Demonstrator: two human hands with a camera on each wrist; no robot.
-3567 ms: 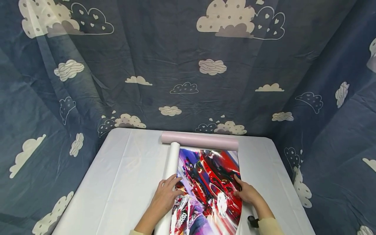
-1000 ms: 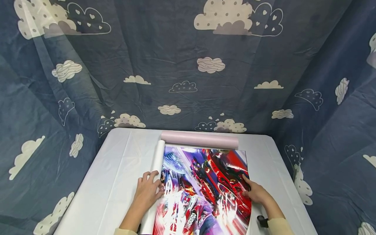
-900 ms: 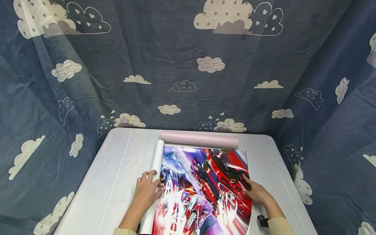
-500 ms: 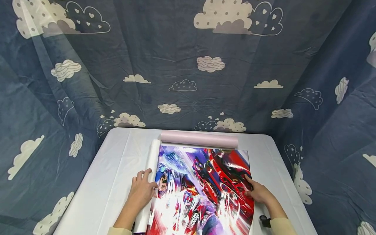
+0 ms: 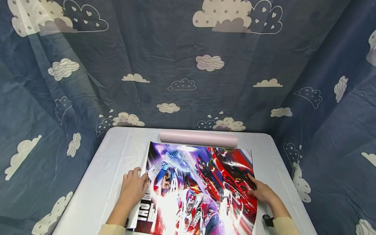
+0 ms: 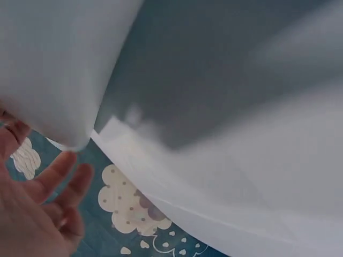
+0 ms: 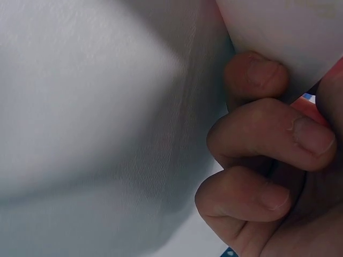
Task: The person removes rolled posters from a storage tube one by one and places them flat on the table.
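Note:
A glossy poster [image 5: 202, 169] with red racing cars and a helmeted driver lies spread over the white table. My left hand [image 5: 132, 186] holds its left edge, where white lettering shows on a dark strip. In the left wrist view, the thumb and loosely bent fingers [image 6: 59, 176] are at the curved white underside of the poster [image 6: 59, 69]. At the opposite edge, my right hand [image 5: 262, 191] pinches the poster, thumb on the printed face. The right wrist view shows the curled fingers [image 7: 268, 134] beneath the edge.
A pale pink roll [image 5: 199, 138] lies across the back of the white table [image 5: 114, 160], just behind the poster's far edge. A dark blue curtain [image 5: 182, 49] with cloud prints surrounds the table. A small black device [image 5: 268, 220] sits at my right wrist.
The white rolled part at the poster's left has unrolled leftward with my left hand, baring the driver and the lettering. My right hand has shifted slightly right, still pinching the edge.

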